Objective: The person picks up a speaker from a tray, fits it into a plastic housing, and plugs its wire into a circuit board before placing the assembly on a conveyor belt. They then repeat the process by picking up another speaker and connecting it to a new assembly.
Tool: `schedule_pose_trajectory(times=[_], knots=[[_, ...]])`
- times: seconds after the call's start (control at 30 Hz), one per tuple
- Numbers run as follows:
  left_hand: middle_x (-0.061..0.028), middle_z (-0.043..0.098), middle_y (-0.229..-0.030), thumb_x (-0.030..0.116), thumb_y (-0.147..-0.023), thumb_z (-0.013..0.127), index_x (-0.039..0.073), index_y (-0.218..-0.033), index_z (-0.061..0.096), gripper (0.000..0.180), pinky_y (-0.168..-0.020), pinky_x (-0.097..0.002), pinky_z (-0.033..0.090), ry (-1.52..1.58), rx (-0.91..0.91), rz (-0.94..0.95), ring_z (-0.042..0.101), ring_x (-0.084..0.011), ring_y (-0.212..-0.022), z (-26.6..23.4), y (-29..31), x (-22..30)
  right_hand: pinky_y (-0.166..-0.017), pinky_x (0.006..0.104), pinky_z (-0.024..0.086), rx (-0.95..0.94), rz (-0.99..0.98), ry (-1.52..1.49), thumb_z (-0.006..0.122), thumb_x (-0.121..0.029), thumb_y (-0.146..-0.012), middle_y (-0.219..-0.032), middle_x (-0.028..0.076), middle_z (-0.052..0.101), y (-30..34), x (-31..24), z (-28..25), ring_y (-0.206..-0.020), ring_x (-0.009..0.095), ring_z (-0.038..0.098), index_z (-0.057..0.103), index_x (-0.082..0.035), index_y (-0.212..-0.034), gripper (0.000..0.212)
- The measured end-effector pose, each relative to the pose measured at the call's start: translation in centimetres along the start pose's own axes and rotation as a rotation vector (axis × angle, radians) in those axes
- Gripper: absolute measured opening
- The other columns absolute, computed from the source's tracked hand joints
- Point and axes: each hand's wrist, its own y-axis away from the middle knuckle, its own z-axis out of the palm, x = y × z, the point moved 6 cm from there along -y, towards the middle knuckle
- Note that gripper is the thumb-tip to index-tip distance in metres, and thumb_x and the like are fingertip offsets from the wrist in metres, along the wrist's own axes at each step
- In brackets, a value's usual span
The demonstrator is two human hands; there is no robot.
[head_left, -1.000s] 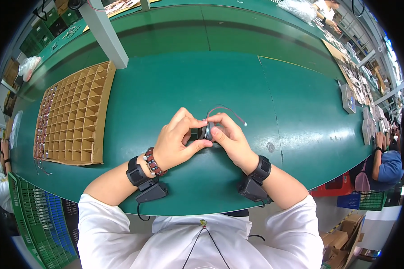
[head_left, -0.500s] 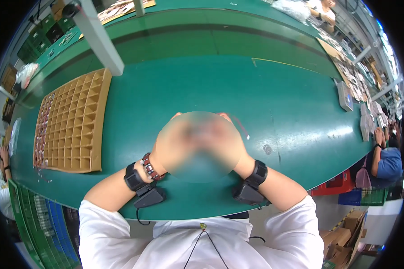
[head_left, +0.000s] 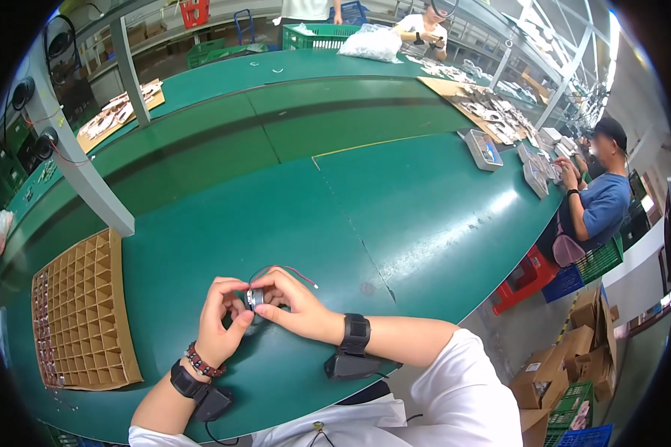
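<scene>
Between my hands, low over the green table, is a small round metal motor (head_left: 256, 297) with a shiny side. A thin dark and red wire lead (head_left: 298, 273) arches from it over my right fingers and ends in a small white plug. My left hand (head_left: 222, 316) curls around the motor's left side, thumb and fingertips against it. From the other side my right hand (head_left: 294, 304) pinches it, thumb below and fingers above. The undersides of the fingers are hidden. Each wrist wears a black strap with a box; a beaded bracelet circles the left one.
A cardboard divider box (head_left: 82, 313) stands at the left, small parts in its leftmost cells. A grey post (head_left: 89, 171) rises behind it. Grey trays (head_left: 484, 151) sit at the far right near a seated co-worker (head_left: 608, 197). Across the table lies a board of flat parts (head_left: 492, 112).
My view has swung rightward and up, so the hands and divider box sit lower and further left. The hands, blurred before, now show clearly around the motor.
</scene>
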Motion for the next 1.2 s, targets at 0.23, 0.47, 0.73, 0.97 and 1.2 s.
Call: schedule_pose_trajectory(times=[0.23,0.47,0.73,0.97,1.2], knots=[[-0.0063,0.049,-0.104,0.01,-0.083,0.067,0.003,-0.111,0.054,0.032,-0.058,-0.0204,0.039,-0.138,-0.016,0.05,0.048,-0.0076,-0.069,-0.4,0.3,-0.2,-0.073,0.0253,0.047,0.02,0.073,-0.071,0.057,-0.005,-0.091,-0.107,0.007,0.046,0.0,0.9,0.1,-0.083,0.011,0.053,0.044,0.0,-0.119,0.031],[-0.0064,0.05,-0.103,0.008,-0.083,0.066,0.003,-0.11,0.056,0.029,-0.059,-0.0211,0.041,-0.188,-0.007,0.017,0.048,-0.0083,-0.07,-0.2,0.1,-0.8,-0.069,0.0239,0.047,0.046,0.058,-0.077,0.059,-0.008,-0.09,-0.104,0.006,0.047,0.0,1.1,-0.3,-0.081,0.01,0.052,0.045,-0.001,-0.114,0.028],[-0.0089,0.051,-0.108,0.01,-0.086,0.063,0.004,-0.114,0.055,0.03,-0.062,-0.0224,0.042,-0.235,-0.001,-0.035,0.05,-0.0106,-0.072,-0.6,0.4,-0.2,-0.067,0.0229,0.047,0.067,0.084,-0.139,0.06,-0.009,-0.09,-0.101,0.005,0.05,-0.4,1.3,-0.1,-0.08,0.008,0.053,0.044,-0.002,-0.111,0.028],[-0.0169,0.049,-0.116,0.035,-0.086,0.063,0.003,-0.118,0.05,0.047,-0.071,-0.0287,0.043,-0.545,0.449,0.631,0.051,-0.0187,-0.083,-3.3,-0.1,16.0,-0.071,0.0259,0.049,0.093,0.205,-0.227,0.056,-0.006,-0.092,-0.106,0.006,0.049,0.6,1.3,-2.1,-0.084,0.012,0.056,0.043,-0.003,-0.115,0.026],[-0.0128,0.05,-0.12,0.038,-0.092,0.054,0.006,-0.119,0.05,0.043,-0.079,-0.0326,0.037,-0.884,0.418,0.972,0.047,-0.0199,-0.096,-3.9,3.6,26.8,-0.071,0.0268,0.049,0.024,0.263,-0.171,0.055,-0.008,-0.093,-0.099,0.006,0.055,-0.5,1.6,-0.7,-0.082,0.012,0.057,0.044,-0.003,-0.114,0.024]])
